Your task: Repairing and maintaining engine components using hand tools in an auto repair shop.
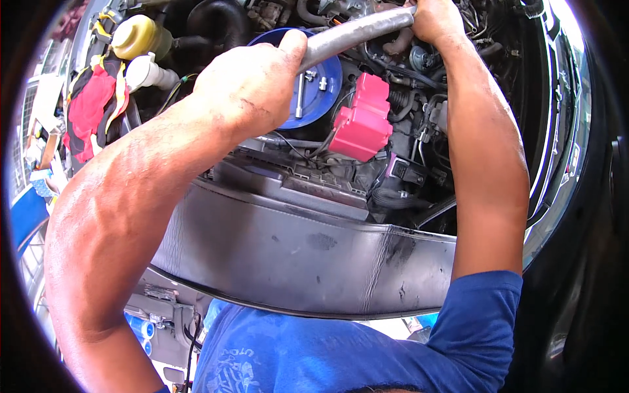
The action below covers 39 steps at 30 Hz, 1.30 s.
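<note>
A long, slightly bent grey metal pipe (357,34) slants across the engine bay at the top of the view. My left hand (249,82) is closed around its left end, thumb along the top. At its right end, my right hand (440,21) grips with curled fingers, partly cut off by the upper edge. Beneath my left hand lies a blue round tray (333,88), partly covered by it. In the tray are an extension bar (300,95) and small metal sockets (322,84).
A red plastic cover (363,121) sits among hoses and wiring. At left are a yellowish reservoir (139,38), a white filler neck (149,73) and red-and-black gloves (92,111). A dark padded cover (288,255) drapes the car's front edge, between my body and the engine.
</note>
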Motion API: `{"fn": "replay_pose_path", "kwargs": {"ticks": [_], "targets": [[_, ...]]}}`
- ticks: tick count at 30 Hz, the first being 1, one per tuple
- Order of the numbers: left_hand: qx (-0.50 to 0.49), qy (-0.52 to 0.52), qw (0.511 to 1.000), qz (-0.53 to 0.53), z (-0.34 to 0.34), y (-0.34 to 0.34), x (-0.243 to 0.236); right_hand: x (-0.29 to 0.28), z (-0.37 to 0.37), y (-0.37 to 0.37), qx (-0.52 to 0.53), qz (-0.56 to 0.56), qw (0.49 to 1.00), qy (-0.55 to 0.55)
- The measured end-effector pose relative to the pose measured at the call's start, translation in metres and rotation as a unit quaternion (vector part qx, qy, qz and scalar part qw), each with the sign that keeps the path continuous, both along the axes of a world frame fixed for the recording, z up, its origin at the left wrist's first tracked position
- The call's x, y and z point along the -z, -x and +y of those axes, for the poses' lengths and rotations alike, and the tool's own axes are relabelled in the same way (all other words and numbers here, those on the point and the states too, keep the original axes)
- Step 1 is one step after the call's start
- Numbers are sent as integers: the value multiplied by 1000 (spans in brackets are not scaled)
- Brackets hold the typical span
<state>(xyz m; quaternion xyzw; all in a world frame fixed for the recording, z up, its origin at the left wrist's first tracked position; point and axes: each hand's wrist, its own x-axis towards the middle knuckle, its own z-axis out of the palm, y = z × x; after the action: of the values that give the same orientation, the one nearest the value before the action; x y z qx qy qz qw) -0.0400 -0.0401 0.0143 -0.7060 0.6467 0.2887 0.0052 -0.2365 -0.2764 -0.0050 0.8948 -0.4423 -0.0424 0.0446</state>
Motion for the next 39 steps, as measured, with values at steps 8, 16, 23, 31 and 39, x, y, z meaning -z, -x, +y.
{"fn": "replay_pose_path", "kwargs": {"ticks": [8,16,23,31,39], "targets": [[35,11,999,-10,-14,-17,3,-3,1,-5,24,-6,1000,-3],[23,74,997,-5,-14,-29,2,16,-16,4,-32,-16,999,37],[-63,-146,948,277,25,77,-34,14,-31,28,-145,8,989,-7],[-88,-23,995,38,15,32,-15,17,-23,26,-7,27,1000,3],[-65,57,996,-22,14,2,-1,7,-9,5,-51,20,997,53]]}}
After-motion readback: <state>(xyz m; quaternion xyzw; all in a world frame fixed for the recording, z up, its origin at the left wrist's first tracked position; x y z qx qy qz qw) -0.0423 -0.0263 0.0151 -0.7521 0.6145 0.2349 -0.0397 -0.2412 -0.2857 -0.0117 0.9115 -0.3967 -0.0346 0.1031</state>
